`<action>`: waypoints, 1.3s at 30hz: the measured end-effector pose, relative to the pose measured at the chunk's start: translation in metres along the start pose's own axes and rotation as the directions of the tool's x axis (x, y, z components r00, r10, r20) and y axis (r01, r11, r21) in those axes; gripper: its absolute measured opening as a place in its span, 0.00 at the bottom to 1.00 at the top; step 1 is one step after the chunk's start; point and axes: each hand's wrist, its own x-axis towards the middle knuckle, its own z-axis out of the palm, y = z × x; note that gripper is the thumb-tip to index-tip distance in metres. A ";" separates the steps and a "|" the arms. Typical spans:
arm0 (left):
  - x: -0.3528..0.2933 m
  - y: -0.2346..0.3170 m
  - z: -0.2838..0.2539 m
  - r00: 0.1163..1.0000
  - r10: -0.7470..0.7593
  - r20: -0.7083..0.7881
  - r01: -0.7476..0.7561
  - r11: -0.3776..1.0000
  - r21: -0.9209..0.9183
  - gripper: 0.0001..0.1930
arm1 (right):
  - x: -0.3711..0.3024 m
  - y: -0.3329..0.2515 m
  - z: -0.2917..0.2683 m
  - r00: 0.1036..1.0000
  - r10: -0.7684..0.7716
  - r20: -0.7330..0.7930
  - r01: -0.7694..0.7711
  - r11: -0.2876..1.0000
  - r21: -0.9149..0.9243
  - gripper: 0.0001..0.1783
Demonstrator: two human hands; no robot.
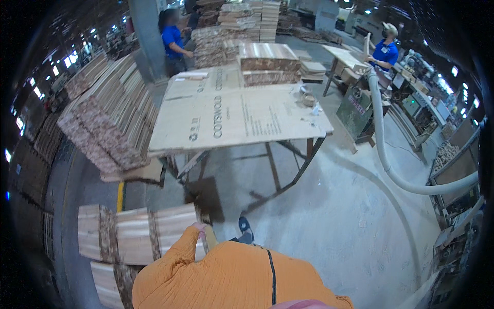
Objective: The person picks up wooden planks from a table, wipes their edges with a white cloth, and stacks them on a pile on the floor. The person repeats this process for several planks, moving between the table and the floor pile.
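Left hand at the low wood stacks, one batch standing on the table

The low wood stacks (135,234) are sitting at the lower left, on the person's left side, their pale faces turning upward and rough brown edges running between them. The left hand (199,226) is reaching to the near right corner of this group, just beside a tan piece (210,237); whether its fingers are gripping or only touching, I cannot tell. The right hand is not showing.

Handling looks partway along: nothing is visibly hanging lifted, the low stacks are lying in place, and a wood stack (270,64) is already standing at the table's far end. Which way the wood is travelling is unclear.

Ahead, a printed cardboard sheet (190,116) is covering the table (310,157). A taller wood pile (110,118) is standing to its left. Beyond, two co-workers in blue (172,44) (386,51) are standing, one on each side.
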 end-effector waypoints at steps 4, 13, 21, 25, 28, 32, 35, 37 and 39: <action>0.040 0.169 0.005 0.818 0.562 0.121 -0.541 0.824 -0.166 0.19 | 0.025 -0.069 -0.077 1.000 0.005 -0.031 -0.005 1.000 0.004 0.11; 0.063 0.429 -0.014 0.657 0.720 0.224 -0.495 0.636 -0.591 0.18 | 0.067 -0.331 -0.163 0.786 -0.423 -0.451 0.618 0.543 0.569 0.09; 0.117 0.552 -0.093 0.747 0.664 0.041 -0.353 0.448 -0.821 0.28 | 0.073 -0.489 -0.259 0.399 -0.756 -0.520 0.916 0.356 0.184 0.07; 0.137 0.627 -0.127 0.782 0.615 -0.099 -0.415 0.396 -0.819 0.32 | 0.084 -0.556 -0.319 0.388 -0.806 -0.448 0.919 0.374 0.124 0.08; 0.156 0.685 -0.153 0.780 0.608 -0.147 -0.491 0.449 -0.746 0.39 | 0.101 -0.603 -0.355 0.407 -0.855 -0.322 0.910 0.350 0.220 0.09; 0.187 0.762 -0.186 0.798 0.565 -0.212 -0.539 0.508 -0.672 0.49 | 0.129 -0.661 -0.400 0.396 -0.894 -0.210 0.906 0.344 0.245 0.08; 0.202 0.812 -0.209 0.815 0.547 -0.192 -0.524 0.555 -0.646 0.52 | 0.164 -0.702 -0.418 0.470 -0.869 -0.154 0.782 0.328 0.530 0.09; 0.212 0.837 -0.217 0.827 0.540 -0.156 -0.509 0.602 -0.614 0.53 | 0.186 -0.735 -0.425 0.508 -0.836 -0.205 0.693 0.256 0.674 0.11; 0.224 0.854 -0.217 0.849 0.485 -0.210 -0.504 0.622 -0.599 0.48 | 0.202 -0.767 -0.430 0.548 -0.802 -0.238 0.626 0.205 0.753 0.14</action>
